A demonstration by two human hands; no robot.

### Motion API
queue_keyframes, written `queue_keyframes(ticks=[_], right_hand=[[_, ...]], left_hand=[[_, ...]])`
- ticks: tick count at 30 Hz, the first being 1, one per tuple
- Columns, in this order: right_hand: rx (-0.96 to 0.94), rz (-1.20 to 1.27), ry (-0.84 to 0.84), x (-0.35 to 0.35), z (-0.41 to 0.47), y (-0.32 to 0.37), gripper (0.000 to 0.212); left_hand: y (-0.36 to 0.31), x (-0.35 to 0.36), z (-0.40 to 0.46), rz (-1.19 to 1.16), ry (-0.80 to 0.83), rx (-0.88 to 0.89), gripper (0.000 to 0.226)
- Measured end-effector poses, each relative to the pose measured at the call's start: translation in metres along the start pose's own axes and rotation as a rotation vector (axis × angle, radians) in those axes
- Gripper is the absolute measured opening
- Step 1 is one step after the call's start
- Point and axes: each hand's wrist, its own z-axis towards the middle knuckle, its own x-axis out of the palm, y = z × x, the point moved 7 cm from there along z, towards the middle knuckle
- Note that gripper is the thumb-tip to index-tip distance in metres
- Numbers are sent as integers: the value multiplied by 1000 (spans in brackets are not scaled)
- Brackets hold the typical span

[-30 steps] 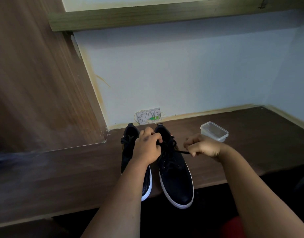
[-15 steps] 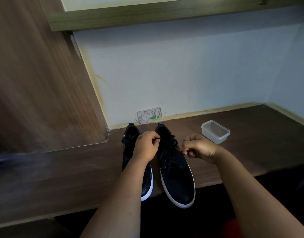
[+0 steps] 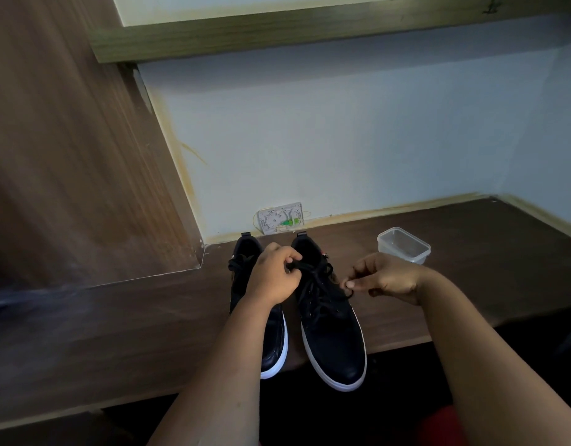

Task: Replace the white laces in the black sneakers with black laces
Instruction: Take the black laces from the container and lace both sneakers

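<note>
My right hand (image 3: 385,278) has drawn in beside the right black white-soled sneaker (image 3: 331,320) on the dark wooden tabletop (image 3: 487,272), pinching its black lace (image 3: 313,284); my left hand (image 3: 274,276) grips the other end, so tying nears completion.

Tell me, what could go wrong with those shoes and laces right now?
Both shoes' toes hang over the desk edge; a hard tug by the left hand on the lace could tip the right shoe off. The right hand only pinches the lace end, so it might slip loose. The dim light makes black eyelets easy to miss.
</note>
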Motion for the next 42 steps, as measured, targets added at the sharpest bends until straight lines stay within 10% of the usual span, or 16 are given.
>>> queue_keyframes(ticks=[18, 42], right_hand=[[-64, 82, -542, 25, 30, -7, 7], [-293, -186, -666, 40, 24, 17, 28]], left_hand=[[-17, 15, -2, 57, 148, 147, 8], [-11, 1, -1, -50, 55, 15, 9]])
